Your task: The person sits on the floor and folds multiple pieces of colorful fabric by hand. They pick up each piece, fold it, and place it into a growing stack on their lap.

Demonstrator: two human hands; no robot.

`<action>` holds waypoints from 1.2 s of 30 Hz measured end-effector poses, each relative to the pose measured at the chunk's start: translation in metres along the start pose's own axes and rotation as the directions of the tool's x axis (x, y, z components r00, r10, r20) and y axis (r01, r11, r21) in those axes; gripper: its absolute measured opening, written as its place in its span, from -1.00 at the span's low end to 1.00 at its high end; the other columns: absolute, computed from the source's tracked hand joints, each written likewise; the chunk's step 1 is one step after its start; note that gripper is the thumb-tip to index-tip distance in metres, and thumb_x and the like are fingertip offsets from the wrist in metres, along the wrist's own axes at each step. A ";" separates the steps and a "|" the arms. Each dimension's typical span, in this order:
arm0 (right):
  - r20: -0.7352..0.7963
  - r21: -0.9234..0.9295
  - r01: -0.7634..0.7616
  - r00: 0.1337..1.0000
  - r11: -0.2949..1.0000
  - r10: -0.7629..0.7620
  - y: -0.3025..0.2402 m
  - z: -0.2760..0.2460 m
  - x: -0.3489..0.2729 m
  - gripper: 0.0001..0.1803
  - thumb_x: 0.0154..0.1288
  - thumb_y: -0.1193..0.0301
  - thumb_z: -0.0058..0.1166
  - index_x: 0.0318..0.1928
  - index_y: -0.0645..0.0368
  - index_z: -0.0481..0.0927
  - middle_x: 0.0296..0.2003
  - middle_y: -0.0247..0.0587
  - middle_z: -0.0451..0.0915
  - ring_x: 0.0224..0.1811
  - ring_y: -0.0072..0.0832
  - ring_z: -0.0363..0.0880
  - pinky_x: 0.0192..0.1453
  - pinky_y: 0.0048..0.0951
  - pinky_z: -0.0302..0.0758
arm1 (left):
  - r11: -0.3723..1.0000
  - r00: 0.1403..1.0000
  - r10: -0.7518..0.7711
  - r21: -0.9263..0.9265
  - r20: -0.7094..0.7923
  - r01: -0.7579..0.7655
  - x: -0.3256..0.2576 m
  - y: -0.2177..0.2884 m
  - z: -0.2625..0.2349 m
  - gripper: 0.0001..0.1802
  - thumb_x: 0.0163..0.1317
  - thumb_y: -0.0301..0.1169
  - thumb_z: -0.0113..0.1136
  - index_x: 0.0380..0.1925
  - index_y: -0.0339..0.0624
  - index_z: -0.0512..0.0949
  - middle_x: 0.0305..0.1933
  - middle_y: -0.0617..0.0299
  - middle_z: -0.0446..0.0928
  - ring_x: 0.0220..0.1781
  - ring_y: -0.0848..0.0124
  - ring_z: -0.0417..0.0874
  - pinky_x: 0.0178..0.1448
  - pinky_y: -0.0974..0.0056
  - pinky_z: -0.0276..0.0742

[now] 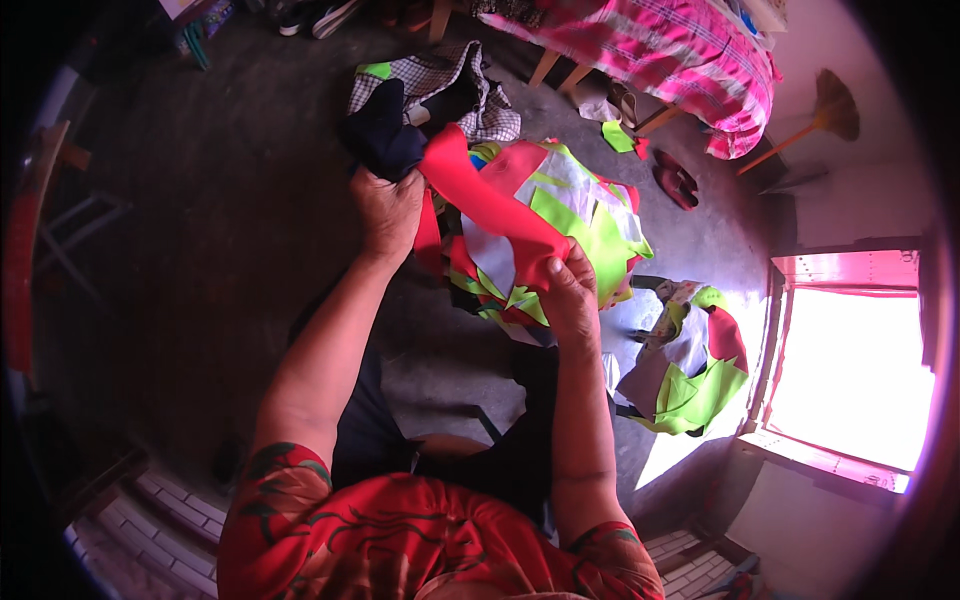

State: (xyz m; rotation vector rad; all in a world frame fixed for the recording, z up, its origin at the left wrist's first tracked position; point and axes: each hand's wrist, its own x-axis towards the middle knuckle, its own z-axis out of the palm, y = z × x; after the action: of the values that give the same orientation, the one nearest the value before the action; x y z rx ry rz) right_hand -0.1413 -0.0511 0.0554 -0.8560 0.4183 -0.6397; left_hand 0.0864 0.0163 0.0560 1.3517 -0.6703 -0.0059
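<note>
From the head camera, the left hand (388, 210) is clenched on the upper end of a red fabric strip (490, 205), and the right hand (570, 298) pinches its lower end, holding it across a bundle of red, lime-green and white fabric pieces (570, 215) above the lap. A smaller fabric pile (690, 385) lies on the concrete floor (240, 230) to the right, near the bright doorway (850, 370), with a checked cloth (470, 85) beyond the bundle.

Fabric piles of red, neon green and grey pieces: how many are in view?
2. One pile is held up by the left hand and right hand. A second pile lies on the floor by the sunlit doorway. More may be hidden beneath the held pile.
</note>
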 end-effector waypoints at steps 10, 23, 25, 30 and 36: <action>0.095 -0.203 0.159 0.985 0.966 -0.142 -0.094 0.048 0.061 -0.85 0.30 0.36 0.03 -0.22 0.17 0.47 -0.47 -0.43 0.47 -0.56 -0.72 0.31 -0.49 -0.67 0.26 | 0.998 0.994 -0.049 -0.052 -0.096 0.044 0.005 -0.008 -0.007 -0.82 -0.06 -0.64 0.32 -0.41 -0.32 0.55 -0.44 0.34 0.56 -0.39 0.61 0.51 -0.23 0.41 0.48; -0.123 -0.989 -0.134 0.979 -0.058 -0.160 -0.167 -0.109 0.077 -0.73 0.15 0.25 0.16 -0.37 0.24 0.61 -0.61 -0.36 0.53 -0.53 -0.66 0.46 -0.41 -0.54 0.39 | 0.991 0.977 -0.032 -0.123 0.211 0.059 -0.003 0.013 0.009 -0.77 -0.01 -0.38 0.41 -0.51 -0.27 0.54 -0.57 0.42 0.50 -0.50 0.63 0.43 -0.36 0.43 0.40; -0.152 -0.984 -0.165 0.973 -0.061 -0.177 -0.164 -0.125 0.075 -0.74 0.12 0.25 0.17 -0.39 0.22 0.62 -0.62 -0.31 0.54 -0.53 -0.63 0.49 -0.39 -0.52 0.40 | 0.960 0.973 -0.162 -0.201 0.167 0.194 -0.003 0.009 0.010 -0.79 0.01 -0.38 0.40 -0.47 -0.24 0.56 -0.51 0.42 0.52 -0.46 0.63 0.44 -0.32 0.44 0.39; -0.231 -0.916 -0.271 0.959 -0.296 -0.165 -0.163 -0.134 0.083 -0.73 0.07 0.14 0.15 -0.35 0.06 0.66 -0.54 -0.25 0.60 -0.45 -0.47 0.60 -0.30 -0.40 0.47 | 0.830 0.901 -0.433 -0.375 0.035 0.414 0.007 0.005 0.009 -0.80 0.02 -0.38 0.39 -0.38 -0.16 0.58 -0.44 0.43 0.49 -0.38 0.63 0.44 -0.23 0.47 0.35; -0.325 -0.727 -0.437 0.899 -0.530 -0.294 -0.183 -0.131 0.092 -0.71 0.03 0.06 0.11 -0.31 -0.09 0.67 -0.36 -0.22 0.65 -0.21 -0.25 0.61 -0.15 -0.20 0.49 | 0.775 0.859 -0.512 -0.431 -0.003 0.461 0.016 0.005 0.004 -0.79 0.03 -0.37 0.38 -0.36 -0.14 0.57 -0.40 0.44 0.48 -0.38 0.62 0.41 -0.20 0.46 0.33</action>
State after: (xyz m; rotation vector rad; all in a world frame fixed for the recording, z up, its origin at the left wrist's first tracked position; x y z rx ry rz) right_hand -0.2130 -0.2756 0.1161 -2.6074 1.7596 0.0739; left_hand 0.0957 0.0081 0.0679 1.0612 -0.1758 -0.4641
